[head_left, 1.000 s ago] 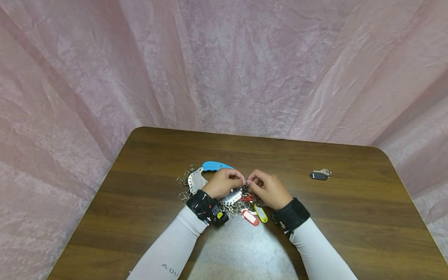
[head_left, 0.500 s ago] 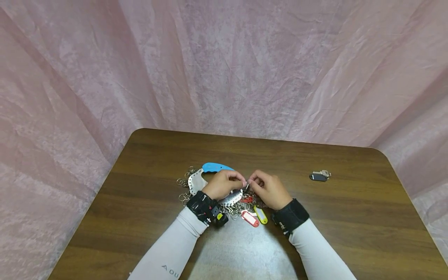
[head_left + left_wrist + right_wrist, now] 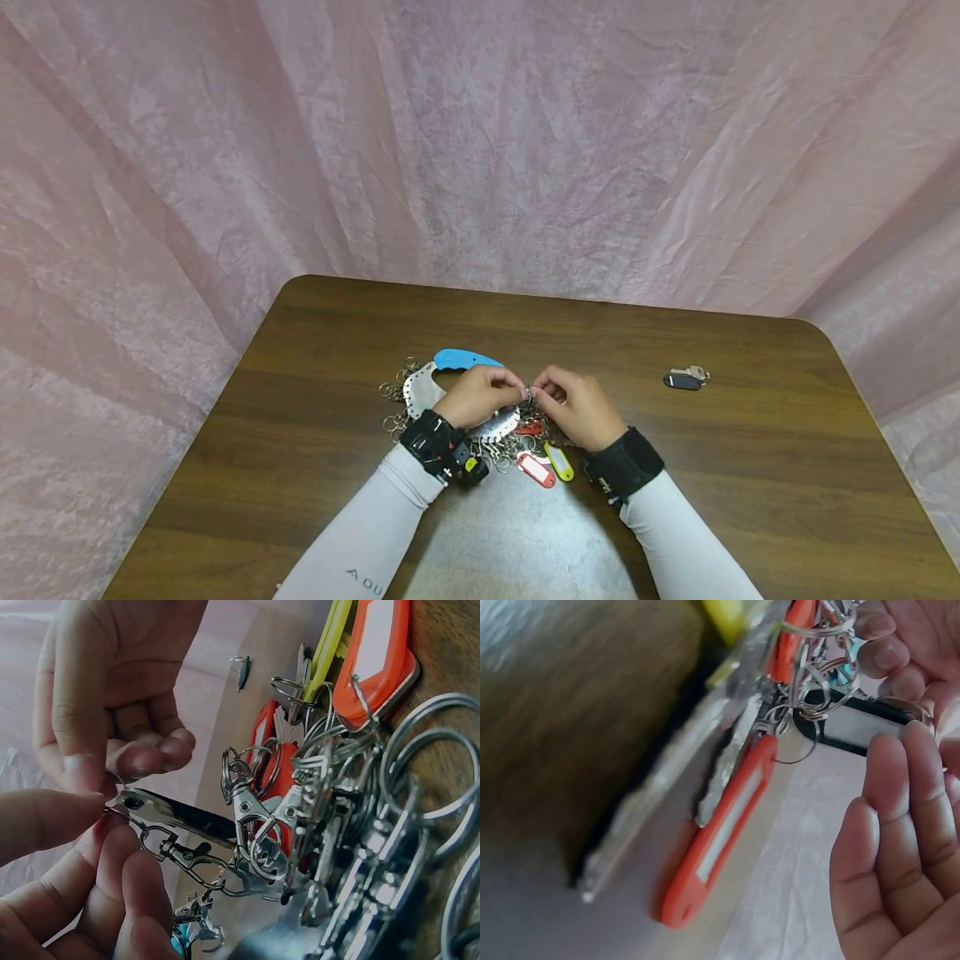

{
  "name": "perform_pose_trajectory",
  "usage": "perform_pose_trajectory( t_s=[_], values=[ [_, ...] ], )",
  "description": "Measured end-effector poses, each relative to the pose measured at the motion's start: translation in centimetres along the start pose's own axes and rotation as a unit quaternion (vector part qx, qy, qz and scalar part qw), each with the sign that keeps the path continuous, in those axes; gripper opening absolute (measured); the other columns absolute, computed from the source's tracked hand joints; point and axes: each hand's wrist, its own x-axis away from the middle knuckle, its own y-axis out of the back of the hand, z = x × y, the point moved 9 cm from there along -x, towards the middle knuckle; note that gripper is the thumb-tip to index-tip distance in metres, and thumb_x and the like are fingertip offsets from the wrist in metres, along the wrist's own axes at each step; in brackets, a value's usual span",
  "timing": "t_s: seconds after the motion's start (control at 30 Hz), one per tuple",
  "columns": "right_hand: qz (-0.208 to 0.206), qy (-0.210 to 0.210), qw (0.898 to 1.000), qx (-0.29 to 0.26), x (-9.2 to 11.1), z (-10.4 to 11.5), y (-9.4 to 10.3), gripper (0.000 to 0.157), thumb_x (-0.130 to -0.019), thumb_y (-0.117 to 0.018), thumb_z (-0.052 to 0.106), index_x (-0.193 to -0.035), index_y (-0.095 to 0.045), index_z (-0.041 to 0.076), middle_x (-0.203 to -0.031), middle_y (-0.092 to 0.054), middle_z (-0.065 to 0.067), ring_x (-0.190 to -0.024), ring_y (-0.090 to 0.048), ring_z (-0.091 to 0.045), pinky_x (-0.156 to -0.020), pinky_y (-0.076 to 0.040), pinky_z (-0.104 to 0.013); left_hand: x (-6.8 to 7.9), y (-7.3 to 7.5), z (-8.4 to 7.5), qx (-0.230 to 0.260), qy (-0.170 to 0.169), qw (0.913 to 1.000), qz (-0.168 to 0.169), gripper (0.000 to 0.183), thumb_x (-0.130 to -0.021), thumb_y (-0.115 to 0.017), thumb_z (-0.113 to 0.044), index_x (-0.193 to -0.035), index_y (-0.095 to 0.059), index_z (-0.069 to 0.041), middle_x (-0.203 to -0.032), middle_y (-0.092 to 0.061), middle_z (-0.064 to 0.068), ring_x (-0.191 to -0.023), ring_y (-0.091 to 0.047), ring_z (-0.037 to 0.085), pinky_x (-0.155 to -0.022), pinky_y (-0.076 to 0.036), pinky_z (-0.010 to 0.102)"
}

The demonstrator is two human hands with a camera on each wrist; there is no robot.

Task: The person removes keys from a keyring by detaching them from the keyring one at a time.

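Note:
A metal key holder plate (image 3: 422, 390) with a blue handle (image 3: 461, 358) lies on the table, fringed with several clasps and rings. Above its right end my left hand (image 3: 480, 393) pinches a split key ring (image 3: 122, 815) joined to a swivel clasp (image 3: 176, 853). Fingertip to fingertip with it, my right hand (image 3: 583, 410) pinches the end of a black key tag (image 3: 855, 727) at that ring. The exact contact is partly hidden by the fingers. Red key tags (image 3: 536, 469) and a yellow key tag (image 3: 558, 461) lie just below the hands.
Farther right on the brown table (image 3: 750, 450) lies a separate dark key tag (image 3: 683, 381) with keys. Pink curtains (image 3: 525, 150) hang behind the table's back edge. Loose split rings (image 3: 392, 390) spread out at the plate's left side.
Both hands stay pinched together at the same spot, with only tiny finger shifts. The plate and the separate key tag stay in place.

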Motion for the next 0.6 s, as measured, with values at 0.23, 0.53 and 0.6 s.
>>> perform_pose_trajectory(
  t_s=[0.23,0.53,0.6],
  values=[
    [0.012,0.031,0.999,-0.003,-0.01,0.78,-0.13,0.005,-0.091,-0.063,0.019,-0.087,-0.064,0.016,-0.076,-0.062,0.009,-0.068,-0.059,-0.007,-0.062,-0.052,-0.032,-0.15,0.0,0.2,-0.001,0.002,1.0,-0.004,0.004,-0.087,-0.066,-0.018,-0.087,-0.07,-0.016,-0.079,-0.065,-0.005,-0.075,-0.059,0.015,-0.068,-0.047,0.028],
    [0.002,0.03,0.999,0.011,-0.02,0.78,-0.09,0.005,-0.091,-0.063,0.019,-0.087,-0.063,0.016,-0.074,-0.06,0.012,-0.066,-0.057,-0.006,-0.06,-0.05,-0.029,-0.01,0.05,-0.08,0.0,-0.001,1.0,-0.006,0.004,-0.087,-0.068,-0.019,-0.086,-0.07,-0.015,-0.078,-0.065,-0.005,-0.074,-0.057,0.012,-0.068,-0.047,0.027],
    [-0.003,0.027,1.0,0.013,-0.05,0.7,-0.03,0.005,-0.091,-0.062,0.018,-0.086,-0.063,0.016,-0.074,-0.06,0.012,-0.066,-0.057,-0.006,-0.059,-0.05,-0.028,0.04,0.01,-0.15,-0.001,-0.004,1.0,-0.004,0.005,-0.087,-0.068,-0.019,-0.086,-0.07,-0.015,-0.078,-0.065,-0.005,-0.074,-0.057,0.011,-0.068,-0.047,0.028]
  ],
)
